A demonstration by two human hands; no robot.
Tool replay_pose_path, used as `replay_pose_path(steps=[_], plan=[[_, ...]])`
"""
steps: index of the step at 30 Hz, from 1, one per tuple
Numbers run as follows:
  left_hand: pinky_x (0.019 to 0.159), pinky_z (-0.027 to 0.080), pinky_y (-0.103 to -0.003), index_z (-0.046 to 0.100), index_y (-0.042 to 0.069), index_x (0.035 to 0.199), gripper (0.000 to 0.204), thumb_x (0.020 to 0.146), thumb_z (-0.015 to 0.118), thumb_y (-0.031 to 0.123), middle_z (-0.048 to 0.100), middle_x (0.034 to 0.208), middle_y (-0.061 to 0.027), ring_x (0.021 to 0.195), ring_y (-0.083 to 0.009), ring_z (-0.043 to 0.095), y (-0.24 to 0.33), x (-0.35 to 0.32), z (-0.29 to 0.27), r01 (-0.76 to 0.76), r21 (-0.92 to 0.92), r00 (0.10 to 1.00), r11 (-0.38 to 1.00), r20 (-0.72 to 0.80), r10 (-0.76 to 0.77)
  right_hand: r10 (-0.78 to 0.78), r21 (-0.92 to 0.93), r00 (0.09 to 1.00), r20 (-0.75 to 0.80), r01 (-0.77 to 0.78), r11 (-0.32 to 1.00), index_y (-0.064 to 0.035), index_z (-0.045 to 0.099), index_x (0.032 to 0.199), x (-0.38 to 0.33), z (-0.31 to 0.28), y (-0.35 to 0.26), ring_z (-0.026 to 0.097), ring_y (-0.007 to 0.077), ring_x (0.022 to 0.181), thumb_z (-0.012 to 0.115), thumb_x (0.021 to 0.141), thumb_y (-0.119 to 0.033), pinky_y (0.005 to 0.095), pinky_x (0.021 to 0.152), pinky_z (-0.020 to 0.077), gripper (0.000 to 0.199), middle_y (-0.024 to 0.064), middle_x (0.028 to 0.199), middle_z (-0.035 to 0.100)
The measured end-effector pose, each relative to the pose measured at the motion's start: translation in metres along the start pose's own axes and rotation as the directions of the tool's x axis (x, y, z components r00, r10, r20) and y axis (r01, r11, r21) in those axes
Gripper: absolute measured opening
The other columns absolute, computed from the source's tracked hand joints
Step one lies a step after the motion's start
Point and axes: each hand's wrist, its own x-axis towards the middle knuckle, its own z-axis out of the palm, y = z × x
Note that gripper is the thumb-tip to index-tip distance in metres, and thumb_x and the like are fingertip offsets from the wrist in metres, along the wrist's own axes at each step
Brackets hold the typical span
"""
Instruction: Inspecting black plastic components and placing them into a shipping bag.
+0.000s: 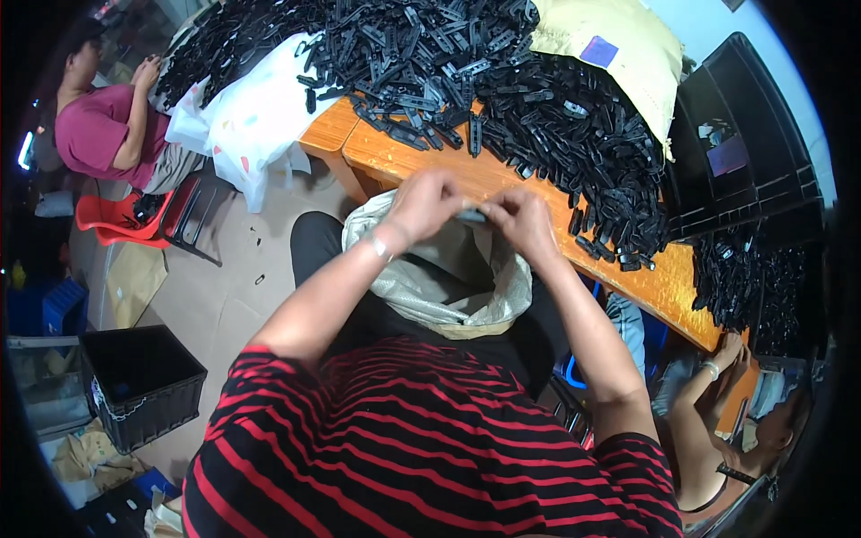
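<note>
Black-and-red striped shirt [430, 439], black parts [574, 134]

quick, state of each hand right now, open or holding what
Left hand: fingers curled at a small dark piece; whether it grips it can't be told.
Right hand: closed, apparently pinching that piece.

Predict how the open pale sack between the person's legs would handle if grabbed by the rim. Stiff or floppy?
Likely floppy: the sack's mouth bends in uneven folds. The wall is probably light, since the crinkled, shiny sheet looks thin; the load at the bottom can't be seen. It might slump if pushed, as no rigid frame shows around its mouth.
</note>
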Motion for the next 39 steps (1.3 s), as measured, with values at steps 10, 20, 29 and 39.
replay_pose_path(steps=[10, 20, 29, 39], plan=[[0.079, 0.046, -0.036, 0.064, 0.007, 0.095, 0.022, 0.073, 0.066, 0.003, 0.056, 0.100, -0.0089, 0.094, -0.0287, 0.053, -0.025, 0.023, -0.050, -0.228, 0.559, 0.836, 0.797, -0.307, 0.455, -0.277, -0.608, 0.959, -0.065, 0.182, 0.773, -0.0065, 0.063, 0.098, 0.028, -0.038, 0.013, 0.061, 0.0364, 0.075, 0.058, 0.079, -0.006, 0.0443, 0.066, 0.0499, 0.020, 0.0163, 0.095, 0.054], [0.078, 0.046, -0.038, 0.061, 0.005, 0.089, 0.015, 0.075, 0.064, 0.002, 0.051, 0.092, -0.0107, 0.093, -0.0298, 0.052, -0.034, 0.034, -0.041, -0.268, 0.535, 0.871, 0.801, -0.221, 0.439, -0.409, -0.518, 0.912, 0.038, 0.368, 0.772, -0.0066, 0.057, 0.086, 0.036, -0.017, 0.000, 0.061, 0.0282, 0.077, 0.060, 0.076, -0.006, 0.0388, 0.061, 0.0512, 0.010, 0.0111, 0.087, 0.050], [0.076, 0.046, -0.040, 0.059, 0.004, 0.086, 0.015, 0.073, 0.066, 0.003, 0.055, 0.088, -0.0113, 0.088, -0.0310, 0.055, -0.016, 0.023, -0.031, -0.337, 0.394, 0.879, 0.855, -0.194, 0.435, -0.391, -0.410, 0.920, 0.026, 0.367, 0.835, -0.0084, 0.057, 0.091, 0.032, -0.013, 0.000, 0.061, 0.0322, 0.071, 0.065, 0.076, -0.007, 0.0414, 0.058, 0.0497, 0.017, 0.0091, 0.090, 0.053], [0.075, 0.047, -0.041, 0.060, 0.004, 0.085, 0.014, 0.073, 0.067, 0.003, 0.054, 0.089, -0.0118, 0.088, -0.0326, 0.055, -0.014, 0.020, -0.027, -0.355, 0.325, 0.882, 0.876, -0.194, 0.429, -0.350, -0.469, 0.935, 0.052, 0.333, 0.818, -0.0073, 0.056, 0.096, 0.034, -0.014, 0.001, 0.061, 0.0325, 0.071, 0.062, 0.079, -0.008, 0.0409, 0.059, 0.0503, 0.018, 0.0109, 0.091, 0.053]])
